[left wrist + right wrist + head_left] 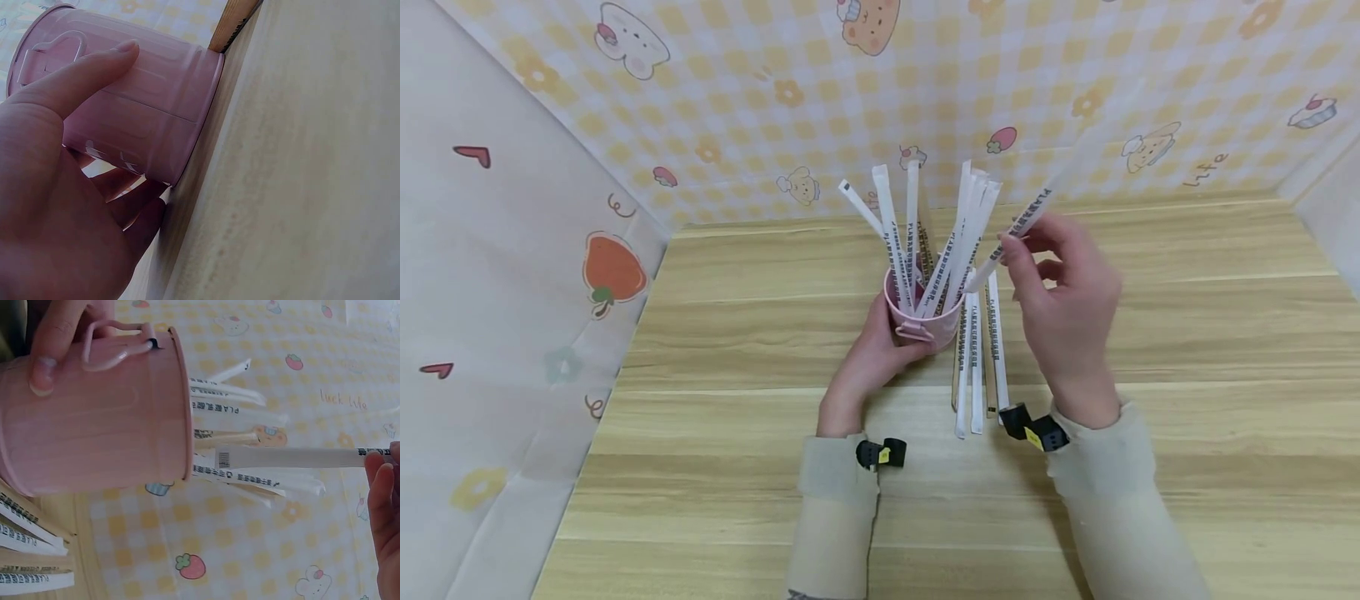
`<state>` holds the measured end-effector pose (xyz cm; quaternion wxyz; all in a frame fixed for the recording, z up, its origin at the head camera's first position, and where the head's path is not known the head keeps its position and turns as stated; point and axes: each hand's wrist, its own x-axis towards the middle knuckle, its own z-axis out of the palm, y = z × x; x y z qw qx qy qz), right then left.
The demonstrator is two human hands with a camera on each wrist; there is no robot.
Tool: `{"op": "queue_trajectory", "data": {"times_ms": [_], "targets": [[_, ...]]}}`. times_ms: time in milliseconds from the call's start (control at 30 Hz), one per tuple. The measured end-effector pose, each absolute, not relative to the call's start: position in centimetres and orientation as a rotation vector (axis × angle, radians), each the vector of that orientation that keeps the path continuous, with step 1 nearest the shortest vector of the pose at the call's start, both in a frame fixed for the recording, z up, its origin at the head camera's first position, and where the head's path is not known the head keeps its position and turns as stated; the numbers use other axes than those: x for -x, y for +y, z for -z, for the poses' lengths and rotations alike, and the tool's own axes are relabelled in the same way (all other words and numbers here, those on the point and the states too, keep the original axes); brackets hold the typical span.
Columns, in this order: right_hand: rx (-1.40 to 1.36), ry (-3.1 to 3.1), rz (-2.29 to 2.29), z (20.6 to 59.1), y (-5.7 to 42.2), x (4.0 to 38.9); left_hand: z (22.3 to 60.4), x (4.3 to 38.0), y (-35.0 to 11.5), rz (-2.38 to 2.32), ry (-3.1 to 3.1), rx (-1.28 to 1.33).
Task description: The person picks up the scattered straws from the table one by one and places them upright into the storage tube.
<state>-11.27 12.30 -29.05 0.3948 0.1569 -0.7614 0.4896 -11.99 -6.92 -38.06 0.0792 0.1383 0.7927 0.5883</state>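
White, slim paper-wrapped straw (287,457): pinched in right hand (1069,292), lower end just above a pink, round, metal-looking bucket (100,431). Left hand (876,352): curled around bucket. Handling (judged advice): hold bucket steady, bring straw nearer upright, guide its tip clear of the rim.

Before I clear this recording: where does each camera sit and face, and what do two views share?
Head: worn on the head, faces forward and down at the round pink bucket on the wood-grain table; left hand, right hand and pale sleeves show.
Left wrist: on that wrist, faces the bucket's side and table; left hand shows.
Right wrist: on that wrist, faces the bucket and the held white paper-wrapped straw; right hand's fingers and part of the left hand show.
Head and right wrist share the straw.
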Motion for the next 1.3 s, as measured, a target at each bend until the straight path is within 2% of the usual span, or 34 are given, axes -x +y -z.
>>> {"op": "queue_trajectory", "data": {"times_ms": [900,1300], "targets": [[-0.565,-2.614,-0.897,32.6,11.6,13.0,38.0,11.9,-6.9,-1.741,2.36,-0.355],[-0.459,-2.829,-0.861,32.5,12.0,13.1,38.2,12.1,-6.8,-1.763,2.361,-0.392]]}}
